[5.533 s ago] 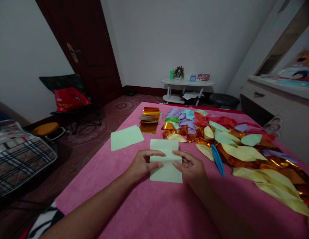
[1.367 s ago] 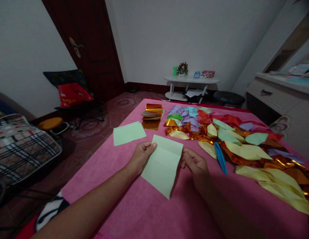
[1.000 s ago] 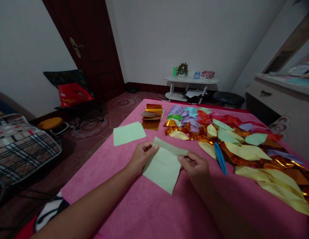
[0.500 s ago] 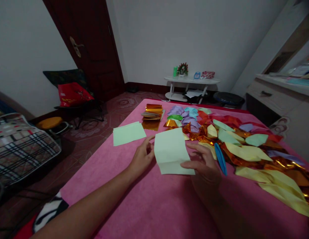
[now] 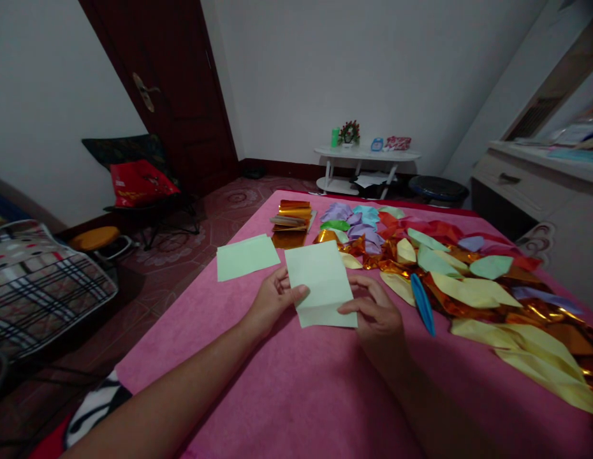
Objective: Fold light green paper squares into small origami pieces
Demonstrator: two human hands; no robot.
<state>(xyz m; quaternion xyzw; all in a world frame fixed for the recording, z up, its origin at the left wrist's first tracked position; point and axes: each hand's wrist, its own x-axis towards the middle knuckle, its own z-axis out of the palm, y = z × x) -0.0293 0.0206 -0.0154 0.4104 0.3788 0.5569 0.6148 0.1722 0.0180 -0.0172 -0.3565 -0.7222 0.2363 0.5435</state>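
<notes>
A pale green sheet of paper [image 5: 320, 280] is held up over the pink-covered table [image 5: 287, 395], with a faint crease across its lower part. My left hand [image 5: 276, 296] pinches its left edge, thumb on top and fingers behind. At the lower right edge, my right hand [image 5: 377, 315] grips the same sheet between thumb and fingers. Left of it lies a stack of pale green paper [image 5: 247, 256]. Beyond the sheet is a pile of gold foil paper [image 5: 291, 223]. A folded blue paper piece [image 5: 423, 305] rests right of my right hand.
Folded yellow paper pieces [image 5: 473, 291] and others in gold, purple, red and green cover the table's right side. A white side table [image 5: 368, 153] stands by the wall. At left are a chair with a red bag [image 5: 141, 183] and a yellow stool [image 5: 94, 238].
The sheet has shifted slightly left and lies flatter. My left thumb has come onto its left edge; before, the left fingers were beside it. My right hand moved left with the sheet.
</notes>
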